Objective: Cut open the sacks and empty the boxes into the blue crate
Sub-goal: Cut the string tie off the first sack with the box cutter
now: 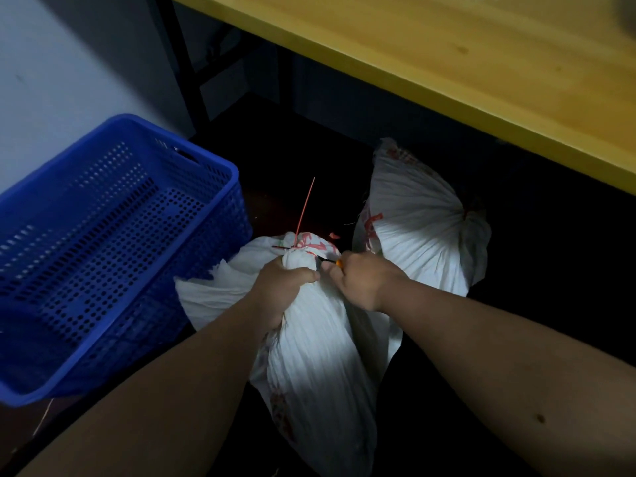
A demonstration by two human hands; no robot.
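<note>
A white woven sack [320,359] with red print stands on the dark floor in front of me. My left hand [285,287] grips its gathered neck just below a red zip tie [304,210] whose tail sticks up. My right hand [361,282] holds a small cutting tool [330,260] with an orange handle and a dark blade, its tip laid against the tied neck. A second tied white sack [416,225] lies behind, to the right. The blue perforated crate [113,242] stands at the left, with nothing visible inside. No boxes are visible.
A yellow wooden tabletop [447,60] overhangs the floor at the upper right, with a dark shadowed space and black table legs [192,74] beneath. A pale wall [69,63] rises behind the crate. Small red scraps [333,235] lie on the floor by the sack's top.
</note>
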